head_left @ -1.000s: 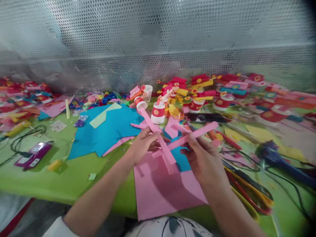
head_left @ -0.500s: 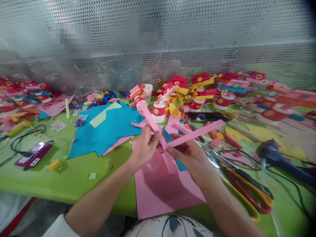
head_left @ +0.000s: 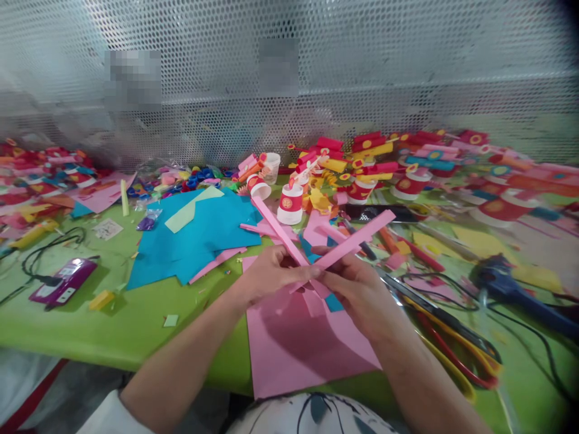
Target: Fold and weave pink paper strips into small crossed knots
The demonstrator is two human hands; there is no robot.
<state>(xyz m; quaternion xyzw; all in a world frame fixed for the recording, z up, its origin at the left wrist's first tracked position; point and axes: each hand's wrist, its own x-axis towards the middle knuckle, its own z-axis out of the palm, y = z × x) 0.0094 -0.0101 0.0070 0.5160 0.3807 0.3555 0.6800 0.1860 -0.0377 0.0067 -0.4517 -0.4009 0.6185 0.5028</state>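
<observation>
Two strips of pink craft foam or paper cross between my hands: one pink strip [head_left: 277, 224] slants up to the left, another pink strip [head_left: 362, 239] slants up to the right. My left hand [head_left: 271, 270] pinches the left strip close to the crossing. On the other side my right hand [head_left: 348, 280] grips the right strip, thumb against its lower end. Both sets of fingertips meet where the strips overlap, hiding part of the join. Below my hands lies a large pink sheet [head_left: 307, 355], partly in their shadow.
Blue sheets [head_left: 167, 253] lie left of my hands. Scissors [head_left: 452, 343] and a blue glue gun [head_left: 511, 295] with its cord are on the right. Red-and-white paper cups [head_left: 290, 205] with rolled decorations line the back, before a perforated metal panel [head_left: 217, 102]. A purple power strip [head_left: 63, 282] sits left.
My left hand has moved right and slightly down, its thumb now at the crossing beside my right fingertips. The strips have tilted, and the right one's far end has shifted left.
</observation>
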